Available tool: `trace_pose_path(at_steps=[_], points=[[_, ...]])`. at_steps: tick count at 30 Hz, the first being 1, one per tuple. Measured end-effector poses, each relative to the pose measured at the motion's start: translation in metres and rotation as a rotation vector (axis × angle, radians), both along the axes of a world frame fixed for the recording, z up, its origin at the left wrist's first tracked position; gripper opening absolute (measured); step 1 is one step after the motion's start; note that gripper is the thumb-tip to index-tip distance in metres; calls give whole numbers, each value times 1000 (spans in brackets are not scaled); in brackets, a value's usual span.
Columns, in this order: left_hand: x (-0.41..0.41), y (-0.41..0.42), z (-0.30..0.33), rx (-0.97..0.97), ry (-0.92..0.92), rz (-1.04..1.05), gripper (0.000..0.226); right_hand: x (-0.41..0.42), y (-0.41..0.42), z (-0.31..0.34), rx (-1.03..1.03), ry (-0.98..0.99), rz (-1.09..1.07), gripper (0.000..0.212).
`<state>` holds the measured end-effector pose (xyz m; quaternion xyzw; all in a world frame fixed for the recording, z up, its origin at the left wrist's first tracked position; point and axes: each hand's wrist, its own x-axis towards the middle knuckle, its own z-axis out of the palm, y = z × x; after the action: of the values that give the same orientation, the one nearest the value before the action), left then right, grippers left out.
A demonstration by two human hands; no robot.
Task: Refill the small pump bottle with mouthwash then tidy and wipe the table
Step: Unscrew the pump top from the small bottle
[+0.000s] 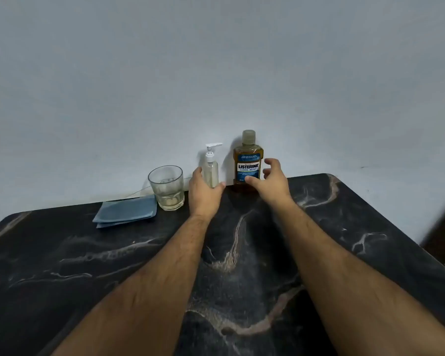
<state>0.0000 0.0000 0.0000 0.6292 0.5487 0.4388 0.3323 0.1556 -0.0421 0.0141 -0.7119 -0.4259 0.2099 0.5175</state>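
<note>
A small clear pump bottle (211,168) with a white pump head stands upright by the wall at the table's far edge. My left hand (204,192) is spread around its base, thumb on the right and fingers on the left, not plainly closed on it. To its right stands an amber mouthwash bottle (247,156) with a blue label and its cap on. My right hand (269,179) hovers in front of the bottle's lower right side with fingers apart, thumb near the label.
A clear drinking glass (167,187) stands left of the pump bottle. A folded blue cloth (125,211) lies left of the glass. The dark marbled table (242,253) ends at a grey wall; its right edge drops off to a dark floor.
</note>
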Motion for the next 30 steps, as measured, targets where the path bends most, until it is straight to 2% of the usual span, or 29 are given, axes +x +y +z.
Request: trace_pose_path(at_steps=[7,9,13,18,23,30], points=[[8,22,-10,31,53,0,74,6,22,-10,14,35,23,71],[8,28,-12,33,64,47,66,9,26,-12,17,33,30,66],[7,30,-16,31,34,94,50,13,27,-20,-2,-79,44,52],[0,17,-18,60,69,67,48,10,16,-21,-39,-157,84,44],[-19,-19,-12,63,46,-9,45,-7,-21,-18,-56,-151,99,42],[-70,-106,3,26,0,-57,42,-44,-117,-14,-34,-127,130,40]])
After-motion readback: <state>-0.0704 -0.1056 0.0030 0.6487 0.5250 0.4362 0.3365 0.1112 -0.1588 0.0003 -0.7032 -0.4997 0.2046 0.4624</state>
